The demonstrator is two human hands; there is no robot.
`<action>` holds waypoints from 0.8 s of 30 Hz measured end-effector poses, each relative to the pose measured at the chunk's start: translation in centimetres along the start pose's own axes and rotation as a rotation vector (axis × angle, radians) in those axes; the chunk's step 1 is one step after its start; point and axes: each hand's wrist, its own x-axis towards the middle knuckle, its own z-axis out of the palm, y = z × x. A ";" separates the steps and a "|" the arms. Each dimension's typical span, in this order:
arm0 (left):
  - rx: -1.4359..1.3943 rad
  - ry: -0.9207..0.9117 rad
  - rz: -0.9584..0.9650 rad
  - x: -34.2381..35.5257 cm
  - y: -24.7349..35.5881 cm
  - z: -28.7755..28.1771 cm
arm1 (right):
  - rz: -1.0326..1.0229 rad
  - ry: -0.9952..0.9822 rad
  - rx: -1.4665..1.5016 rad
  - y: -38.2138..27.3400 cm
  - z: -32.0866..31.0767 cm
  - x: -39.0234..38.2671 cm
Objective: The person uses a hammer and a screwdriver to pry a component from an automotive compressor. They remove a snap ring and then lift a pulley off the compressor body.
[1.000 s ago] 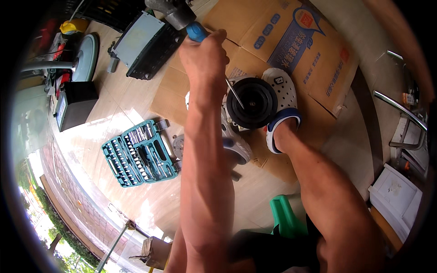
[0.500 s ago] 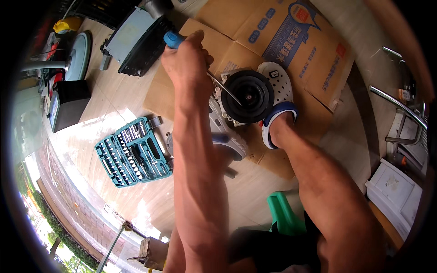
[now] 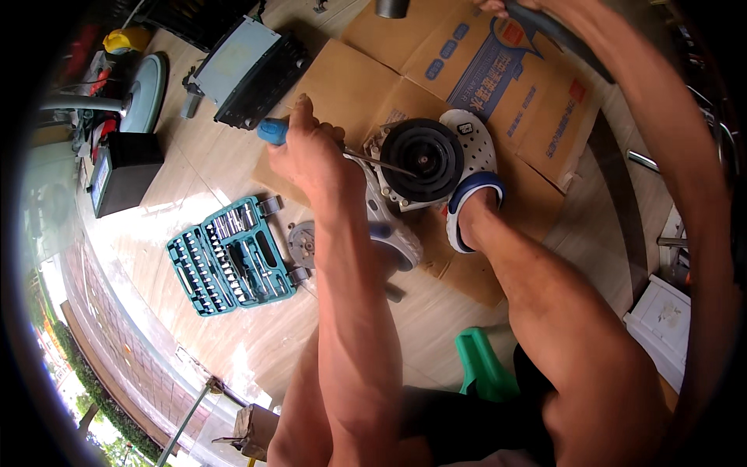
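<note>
My left hand is wrapped round a screwdriver with a blue handle. Its shaft slants down to the right, the tip resting inside a black round pulley on a metal housing. My feet, in white clogs, flank that housing on cardboard. At the top right my right hand grips the dark handle of a hammer, whose head is cut off by the upper edge.
An open teal socket set and a metal disc lie on the floor at left. A black car unit, a battery and a lamp base stand upper left, a green stool below me. Cardboard spreads underneath.
My left hand has moved down and left, laying the screwdriver at a flatter angle. The hammer head has swung right and up, and my right hand has come into view at the top.
</note>
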 end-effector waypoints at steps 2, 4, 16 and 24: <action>-0.060 0.078 0.030 0.1 -0.3 -1.8 | 0.169 0.083 0.108 3.8 1.6 -0.2; -0.093 0.151 0.067 -1.3 -0.9 -2.1 | -0.019 0.305 0.031 11.1 3.6 -1.0; -0.605 0.084 -0.127 -5.3 -0.4 -5.5 | 0.570 0.489 0.675 31.2 12.3 -7.0; -0.198 -0.309 0.507 -7.9 23.0 -2.4 | -0.129 0.624 -0.376 19.7 12.5 -6.9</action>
